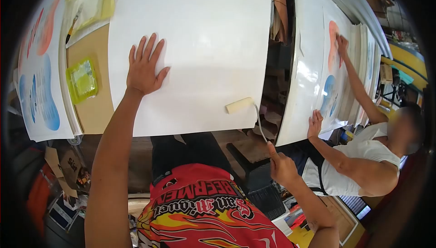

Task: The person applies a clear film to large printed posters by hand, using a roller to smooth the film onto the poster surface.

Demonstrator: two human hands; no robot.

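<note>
Now | right hand closed round the handle of the paint roller | its fuzzy part is far and left of that hand, nearly left-to-right, at the white sheet's near right corner | left hand open, flat on sheet, farther from roller

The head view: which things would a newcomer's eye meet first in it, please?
Probably the big white sheet in the middle, with the left hand spread flat on it. Next, the pale roller near the sheet's lower right corner, its handle in the right hand. The red shirt with yellow flames, at the bottom, also draws the eye.
</note>
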